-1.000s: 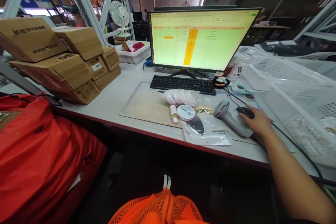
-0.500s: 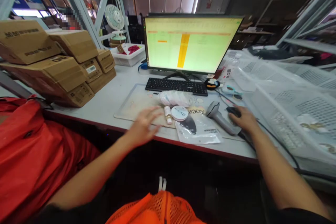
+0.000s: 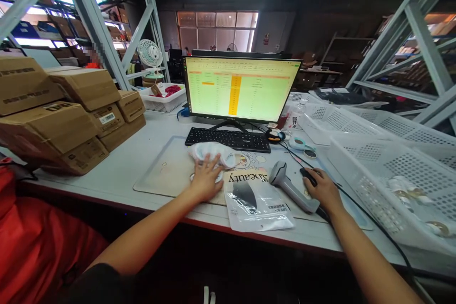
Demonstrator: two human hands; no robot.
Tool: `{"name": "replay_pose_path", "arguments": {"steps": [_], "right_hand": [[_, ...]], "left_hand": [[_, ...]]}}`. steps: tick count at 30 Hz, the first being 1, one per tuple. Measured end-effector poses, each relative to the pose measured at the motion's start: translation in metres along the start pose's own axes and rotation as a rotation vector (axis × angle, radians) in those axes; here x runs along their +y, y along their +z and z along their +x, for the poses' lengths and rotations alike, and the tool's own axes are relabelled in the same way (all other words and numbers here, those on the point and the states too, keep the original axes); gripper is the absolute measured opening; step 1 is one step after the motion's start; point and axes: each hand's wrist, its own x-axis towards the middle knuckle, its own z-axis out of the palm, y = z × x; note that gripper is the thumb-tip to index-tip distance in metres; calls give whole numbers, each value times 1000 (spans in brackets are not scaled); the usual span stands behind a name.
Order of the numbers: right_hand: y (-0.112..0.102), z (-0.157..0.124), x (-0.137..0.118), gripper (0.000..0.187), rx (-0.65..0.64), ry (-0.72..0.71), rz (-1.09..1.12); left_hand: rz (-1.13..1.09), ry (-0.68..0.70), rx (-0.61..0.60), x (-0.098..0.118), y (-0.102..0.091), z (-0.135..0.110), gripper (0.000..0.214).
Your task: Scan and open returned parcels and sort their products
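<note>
My left hand (image 3: 206, 178) lies with fingers spread over a round white case (image 3: 218, 178), largely covering it. Its fingertips reach the near side of a plastic-wrapped bundle of white round items (image 3: 226, 154). Whether the fingers press on either one, I cannot tell. My right hand (image 3: 325, 191) is wrapped over a black computer mouse (image 3: 309, 177). Between the hands lies a clear-fronted pouch (image 3: 258, 204) printed "beauty", with something dark inside. A grey barcode scanner (image 3: 294, 189) rests on its side, left of the mouse.
A monitor (image 3: 242, 90) showing a spreadsheet stands behind a black keyboard (image 3: 228, 139). Cardboard boxes (image 3: 46, 128) are stacked at the left. White perforated baskets (image 3: 377, 175) fill the right side. A small fan (image 3: 149, 53) stands at the back left.
My left hand has moved right and forward onto the round case. The small bottle beside that case no longer shows. My right hand stays on the mouse. The view has tilted up.
</note>
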Motion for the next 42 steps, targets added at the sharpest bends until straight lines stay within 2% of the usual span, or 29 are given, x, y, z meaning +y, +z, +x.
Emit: {"name": "replay_pose_path", "arguments": {"steps": [5,12,18,26,28,30,33,35,36,37,39,42], "right_hand": [[-3,0,-3,53,-32,18,1],[-2,0,-2,48,-18,6,32],[7,0,5,48,39,-26,50],[10,0,7,46,51,-40,16],[10,0,6,47,57,-45,8],[11,0,7,48,62,-46,3],[12,0,7,48,62,-48,4],[14,0,8,48,70,-56,11],[14,0,9,48,77,-59,14],[15,0,9,48,83,-60,15],[15,0,10,48,92,-57,15],[15,0,9,47,96,-55,15]], "left_hand": [[19,-161,-83,-35,-15,-20,48],[36,-259,-29,-80,-21,-50,51],[96,-390,-48,-107,-26,-58,53],[185,-675,38,-149,-33,-80,62],[197,-697,77,-157,-35,-84,63],[210,-688,173,-160,-35,-87,59],[220,-616,500,-157,-35,-85,44],[200,-479,721,-146,-34,-75,36],[173,-382,786,-137,-34,-66,33],[129,-272,814,-124,-32,-54,30],[5,-41,771,-90,-28,-21,25],[-175,248,527,-23,-15,47,22]]}}
